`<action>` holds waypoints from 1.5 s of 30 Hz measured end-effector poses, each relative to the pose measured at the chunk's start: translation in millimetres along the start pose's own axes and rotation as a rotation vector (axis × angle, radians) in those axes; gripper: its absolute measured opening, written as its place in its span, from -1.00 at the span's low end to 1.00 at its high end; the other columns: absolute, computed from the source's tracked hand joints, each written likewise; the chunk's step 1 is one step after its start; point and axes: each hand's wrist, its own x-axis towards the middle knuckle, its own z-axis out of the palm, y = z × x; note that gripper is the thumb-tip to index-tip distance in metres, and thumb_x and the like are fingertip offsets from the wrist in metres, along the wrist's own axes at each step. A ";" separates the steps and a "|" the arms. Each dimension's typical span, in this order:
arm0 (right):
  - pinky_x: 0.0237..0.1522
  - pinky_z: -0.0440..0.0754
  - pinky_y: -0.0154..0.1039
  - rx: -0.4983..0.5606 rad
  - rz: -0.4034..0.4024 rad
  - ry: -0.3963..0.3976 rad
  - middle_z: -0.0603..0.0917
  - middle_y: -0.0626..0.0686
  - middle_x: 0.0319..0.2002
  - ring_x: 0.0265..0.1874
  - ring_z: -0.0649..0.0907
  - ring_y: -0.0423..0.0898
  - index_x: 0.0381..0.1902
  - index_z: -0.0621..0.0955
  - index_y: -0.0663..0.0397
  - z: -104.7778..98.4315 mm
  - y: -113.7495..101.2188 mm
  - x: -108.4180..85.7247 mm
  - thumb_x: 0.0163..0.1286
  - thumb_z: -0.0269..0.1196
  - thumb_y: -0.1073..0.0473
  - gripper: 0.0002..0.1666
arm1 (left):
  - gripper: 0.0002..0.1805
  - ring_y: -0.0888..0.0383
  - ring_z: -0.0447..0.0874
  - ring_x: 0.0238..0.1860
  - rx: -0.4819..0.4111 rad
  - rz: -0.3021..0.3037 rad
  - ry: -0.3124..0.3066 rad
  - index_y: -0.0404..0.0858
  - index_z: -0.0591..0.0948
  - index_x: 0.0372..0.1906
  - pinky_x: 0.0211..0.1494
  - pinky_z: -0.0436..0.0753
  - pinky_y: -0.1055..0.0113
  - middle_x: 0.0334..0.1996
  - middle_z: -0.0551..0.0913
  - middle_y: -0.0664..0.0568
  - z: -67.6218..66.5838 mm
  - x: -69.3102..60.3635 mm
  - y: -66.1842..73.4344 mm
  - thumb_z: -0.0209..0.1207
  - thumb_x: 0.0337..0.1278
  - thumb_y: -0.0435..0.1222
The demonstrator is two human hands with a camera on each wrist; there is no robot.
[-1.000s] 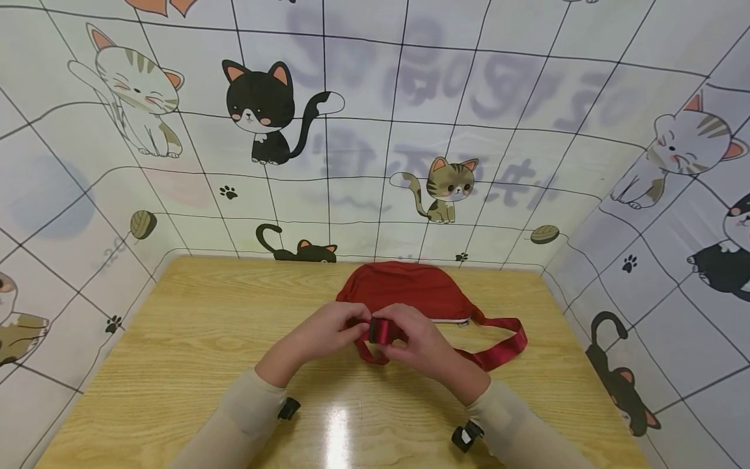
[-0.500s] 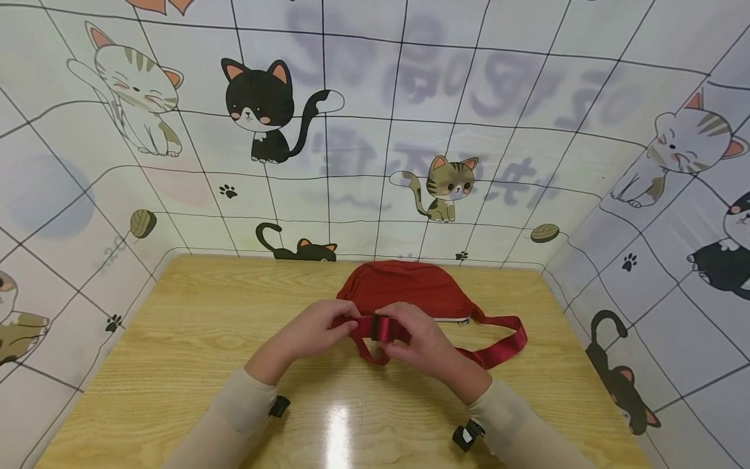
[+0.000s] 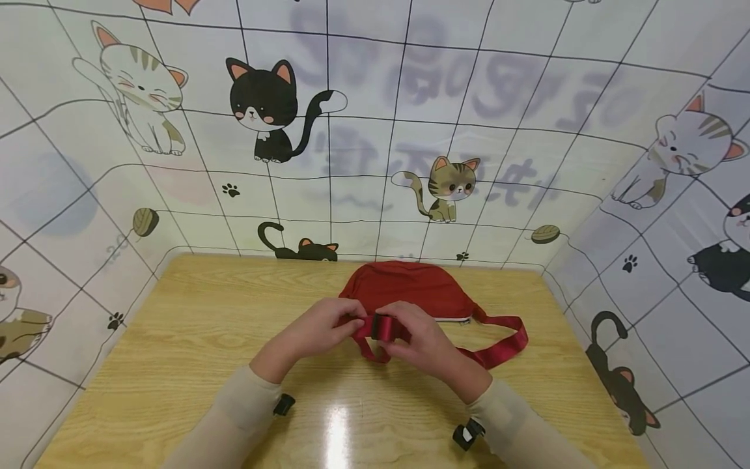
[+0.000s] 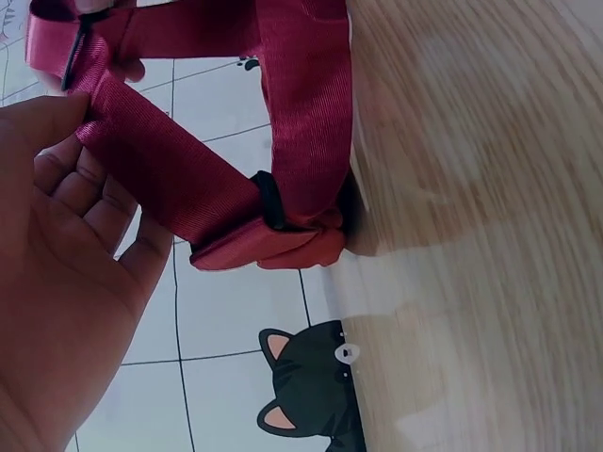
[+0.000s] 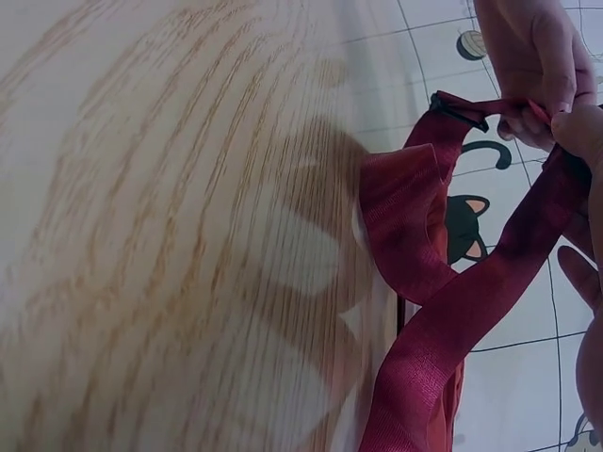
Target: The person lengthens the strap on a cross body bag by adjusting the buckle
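Note:
A red waist bag (image 3: 410, 288) lies at the back of the table with its shiny red strap (image 3: 498, 355) looping forward. My left hand (image 3: 321, 331) pinches the strap just left of a black slider buckle (image 3: 375, 327). Right of that buckle, my right hand (image 3: 420, 340) grips a folded loop of the strap between thumb and fingers. From the left wrist view, the left thumb presses on the webbing (image 4: 179, 160), close to the buckle. The right wrist view has the right hand (image 5: 586, 169) cut off at the edge, and a second black buckle (image 5: 459, 111) shows near the bag.
The wooden table (image 3: 234, 286) is bounded by white walls (image 3: 363, 150) printed with cartoon cats. A white-edged zip (image 3: 454, 320) runs along the bag's front edge. Black wrist-camera mounts (image 3: 467, 434) hang under both sleeves.
My left hand slid left from the buckle, stretching some strap out, then came slightly back toward it. The right hand has stayed nearly still, and the bag has not moved.

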 end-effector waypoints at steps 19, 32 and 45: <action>0.09 0.78 0.04 0.004 0.054 -0.022 0.73 -0.05 0.19 0.14 0.66 -0.08 0.32 0.63 0.01 4.2 -0.9 1.3 0.32 0.63 0.25 -0.34 | -0.90 0.24 0.66 -0.17 0.015 -0.007 0.004 -0.10 0.73 -0.03 0.01 0.70 0.24 -0.20 0.72 0.25 5.0 6.2 6.7 0.32 0.56 -0.37; 0.00 0.82 0.07 0.040 0.083 -0.008 0.73 -0.01 0.18 0.12 0.65 -0.05 0.33 0.60 0.03 3.1 -5.4 -1.9 0.22 0.69 0.31 -0.24 | -0.94 0.22 0.67 -0.14 0.042 -0.023 0.014 -0.20 0.74 -0.03 0.06 0.72 0.11 -0.15 0.78 0.04 3.0 -4.4 -5.9 0.31 0.57 -0.38; 0.01 0.82 0.07 0.033 0.040 0.006 0.73 -0.01 0.15 0.11 0.67 -0.05 0.29 0.60 0.04 6.0 -1.5 0.0 0.21 0.70 0.30 -0.25 | -0.95 0.23 0.65 -0.19 0.027 0.012 0.013 -0.18 0.74 -0.05 -0.04 0.71 0.25 -0.18 0.77 0.04 5.6 0.8 -4.6 0.30 0.59 -0.37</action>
